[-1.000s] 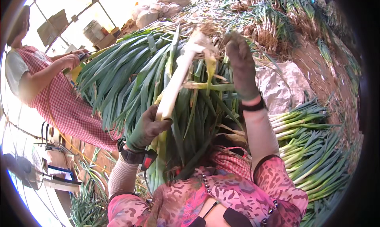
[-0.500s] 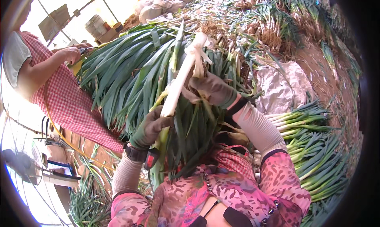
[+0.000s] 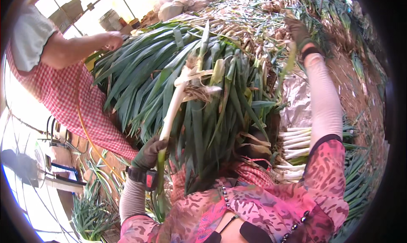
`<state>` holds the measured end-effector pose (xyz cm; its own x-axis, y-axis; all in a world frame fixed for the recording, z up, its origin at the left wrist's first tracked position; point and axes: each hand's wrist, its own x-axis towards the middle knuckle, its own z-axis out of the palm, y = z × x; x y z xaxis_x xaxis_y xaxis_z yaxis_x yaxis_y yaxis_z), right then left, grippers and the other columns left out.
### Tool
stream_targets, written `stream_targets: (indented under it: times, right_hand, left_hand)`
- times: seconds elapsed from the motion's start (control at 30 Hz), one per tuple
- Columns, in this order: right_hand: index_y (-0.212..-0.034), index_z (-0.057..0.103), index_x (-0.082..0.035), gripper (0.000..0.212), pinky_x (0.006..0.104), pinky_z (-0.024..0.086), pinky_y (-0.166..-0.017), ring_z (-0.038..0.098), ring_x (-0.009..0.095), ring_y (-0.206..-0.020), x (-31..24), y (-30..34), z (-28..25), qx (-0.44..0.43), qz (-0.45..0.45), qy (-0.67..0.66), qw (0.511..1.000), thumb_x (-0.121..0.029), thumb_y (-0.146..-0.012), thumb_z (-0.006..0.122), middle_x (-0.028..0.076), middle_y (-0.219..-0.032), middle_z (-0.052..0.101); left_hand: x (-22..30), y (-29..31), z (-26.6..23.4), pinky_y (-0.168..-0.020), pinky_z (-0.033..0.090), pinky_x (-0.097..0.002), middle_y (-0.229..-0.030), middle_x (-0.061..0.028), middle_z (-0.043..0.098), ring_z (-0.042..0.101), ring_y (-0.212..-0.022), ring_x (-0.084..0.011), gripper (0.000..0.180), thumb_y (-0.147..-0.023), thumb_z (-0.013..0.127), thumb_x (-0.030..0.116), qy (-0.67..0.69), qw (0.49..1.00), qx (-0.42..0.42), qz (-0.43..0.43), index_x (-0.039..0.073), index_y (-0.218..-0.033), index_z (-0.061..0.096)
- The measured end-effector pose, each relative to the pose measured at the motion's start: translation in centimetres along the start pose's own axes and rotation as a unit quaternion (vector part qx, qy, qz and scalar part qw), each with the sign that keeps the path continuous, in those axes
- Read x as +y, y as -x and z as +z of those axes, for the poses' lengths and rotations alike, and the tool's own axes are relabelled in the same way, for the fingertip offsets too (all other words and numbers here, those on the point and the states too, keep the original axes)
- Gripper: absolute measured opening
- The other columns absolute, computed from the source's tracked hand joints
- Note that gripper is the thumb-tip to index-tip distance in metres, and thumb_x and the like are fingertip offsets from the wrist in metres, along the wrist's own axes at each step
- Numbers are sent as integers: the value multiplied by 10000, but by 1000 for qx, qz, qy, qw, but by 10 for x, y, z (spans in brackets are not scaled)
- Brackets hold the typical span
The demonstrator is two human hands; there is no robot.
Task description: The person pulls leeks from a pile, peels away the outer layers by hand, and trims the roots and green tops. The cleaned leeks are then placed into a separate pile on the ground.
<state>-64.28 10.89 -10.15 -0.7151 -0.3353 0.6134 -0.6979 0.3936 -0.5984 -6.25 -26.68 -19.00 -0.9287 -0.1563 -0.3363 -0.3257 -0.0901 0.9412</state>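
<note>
My left hand point(image 3: 150, 153), in a dark glove, is closed around the green part of a long green onion point(image 3: 173, 105). Its white stalk slants up and away, with loose peeled skin and roots point(image 3: 197, 90) hanging near the far end. Reaching far out to the right is my gloved right hand point(image 3: 299, 33), blurred by motion, so its fingers cannot be made out. A yellowish strip of leaf point(image 3: 290, 58) appears smeared beside it. Under the held stalk spreads a big heap of green onions point(image 3: 144, 73), their dark leaves drooping towards me.
At the left, a person in a red checked apron point(image 3: 63, 94) stands by the heap. Bunched green onions with white stalks point(image 3: 296, 143) lie right of me, beside a pale crumpled sack point(image 3: 294, 99). More unpeeled onions point(image 3: 339, 35) cover the far right floor.
My right hand has left the stalk and swung out to the far right. The left hand has lowered slightly left with the green onion. The other person's arm has shifted right.
</note>
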Motion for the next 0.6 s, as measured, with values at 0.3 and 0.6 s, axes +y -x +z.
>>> stream_targets:
  times: [0.3,0.6]
  right_hand:
    - [-1321,590,-134,431,298,542,-970,679,215,-1039,-110,122,77,-4,-534,-9,845,-102,-894,642,58,-1330,604]
    - [-1257,615,-92,480,355,498,-867,619,232,-954,-132,244,113,-777,-61,35,626,-356,-865,695,128,-1135,668]
  left_hand:
    - [5,-23,20,-600,446,-269,-770,-33,575,542,-650,-132,545,-822,630,416,46,998,34,-15,-13,-1159,616]
    - [40,-18,39,-534,415,-283,-698,-29,519,490,-575,-140,606,-750,753,449,106,992,-65,24,-8,-1116,597]
